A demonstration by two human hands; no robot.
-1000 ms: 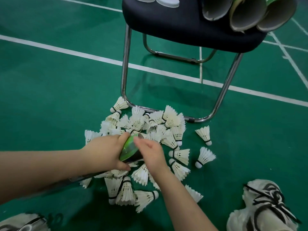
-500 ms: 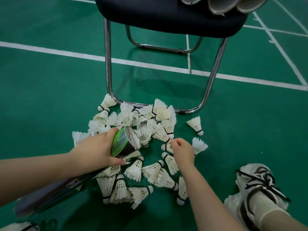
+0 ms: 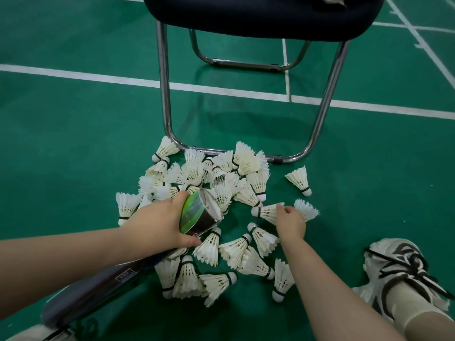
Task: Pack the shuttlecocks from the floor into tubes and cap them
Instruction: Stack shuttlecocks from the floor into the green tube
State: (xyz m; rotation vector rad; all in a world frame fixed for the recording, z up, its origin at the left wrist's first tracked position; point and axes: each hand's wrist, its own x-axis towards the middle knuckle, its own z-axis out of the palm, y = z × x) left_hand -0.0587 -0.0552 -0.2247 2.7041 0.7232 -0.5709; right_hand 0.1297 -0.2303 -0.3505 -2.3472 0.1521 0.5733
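Observation:
Several white feather shuttlecocks (image 3: 221,173) lie heaped on the green court floor in front of a chair. My left hand (image 3: 157,222) grips a long dark tube (image 3: 199,212) with a green band near its open mouth; the mouth points right and the tube slants back under my forearm. My right hand (image 3: 290,221) reaches to the right of the tube and pinches the feather skirt of one shuttlecock (image 3: 267,212) lying on the floor, cork end pointing left. Another shuttlecock (image 3: 306,209) lies just behind that hand.
A dark-seated chair (image 3: 258,18) with chrome legs (image 3: 165,94) stands just beyond the heap. A white shoe with black laces (image 3: 403,271) sits at the lower right, another shoe (image 3: 37,334) at the lower left. White court lines (image 3: 73,75) cross the floor.
My right hand left the tube's mouth, moved right and closed on a shuttlecock on the floor. The left hand kept holding the tube. The view dipped lower.

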